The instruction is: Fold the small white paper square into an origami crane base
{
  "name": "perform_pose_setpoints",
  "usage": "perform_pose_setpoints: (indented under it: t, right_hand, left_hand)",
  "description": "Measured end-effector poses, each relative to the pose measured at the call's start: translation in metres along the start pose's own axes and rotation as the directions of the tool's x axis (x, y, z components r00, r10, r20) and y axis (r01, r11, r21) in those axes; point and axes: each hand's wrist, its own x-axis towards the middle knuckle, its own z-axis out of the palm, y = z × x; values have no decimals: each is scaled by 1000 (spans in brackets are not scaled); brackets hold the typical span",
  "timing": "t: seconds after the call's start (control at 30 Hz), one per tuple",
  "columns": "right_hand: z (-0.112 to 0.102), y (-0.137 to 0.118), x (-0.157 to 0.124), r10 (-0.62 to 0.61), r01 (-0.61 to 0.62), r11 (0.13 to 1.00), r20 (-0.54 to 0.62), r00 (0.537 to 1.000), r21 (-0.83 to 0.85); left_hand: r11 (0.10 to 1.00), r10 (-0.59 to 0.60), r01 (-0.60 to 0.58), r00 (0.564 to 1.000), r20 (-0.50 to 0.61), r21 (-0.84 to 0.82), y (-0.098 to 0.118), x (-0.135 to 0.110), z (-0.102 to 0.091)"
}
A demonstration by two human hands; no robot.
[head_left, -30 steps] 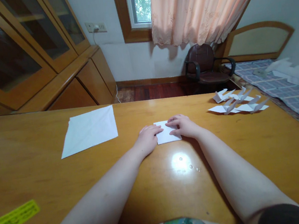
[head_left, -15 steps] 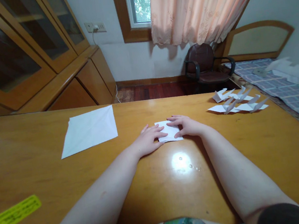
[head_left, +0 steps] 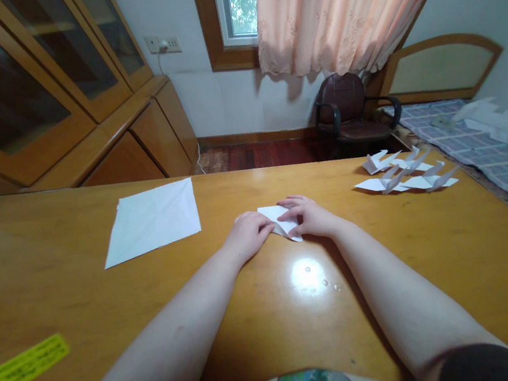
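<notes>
A small folded piece of white paper (head_left: 272,213) lies on the wooden table in front of me, with a flap lifted at its near left side. My left hand (head_left: 251,235) is closed, thumb and fingers pinching that left edge. Across the paper's right part rests my right hand (head_left: 307,216), its fingers apart and slightly bent, thumb and fingertips touching the sheet. The palm side of my left hand is hidden. Farther left lies a larger, creased sheet of white paper (head_left: 154,222).
Several white folded paper birds (head_left: 385,182) stand at the table's far right. A yellow strip with dark writing (head_left: 24,371) is at the left. Beyond the table (head_left: 256,341) are a brown armchair (head_left: 349,108), a bed (head_left: 472,128) and a cabinet (head_left: 133,138).
My left hand has gone from lying flat with spread fingers to pinching the paper's edge. The paper has shifted slightly left and turned, its near left flap now raised.
</notes>
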Motion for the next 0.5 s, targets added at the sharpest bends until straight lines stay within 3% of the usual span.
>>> perform_pose_setpoints:
  t: [0.07, 0.23, 0.5]
  right_hand:
    - [0, -4, 0, -1, 1, 999, -3, 1000, 35]
    - [-4, -9, -3, 79, -109, 965, 134, 988, 239]
    - [-6, -11, -2, 129, -182, 942, 196, 972, 283]
  left_hand:
    - [999, -41, 42, 999, -14, 18, 1, 0, -1]
    - [994, -91, 92, 996, -21, 51, 1, 0, -1]
    - [989, -113, 115, 993, -29, 93, 0, 0, 2]
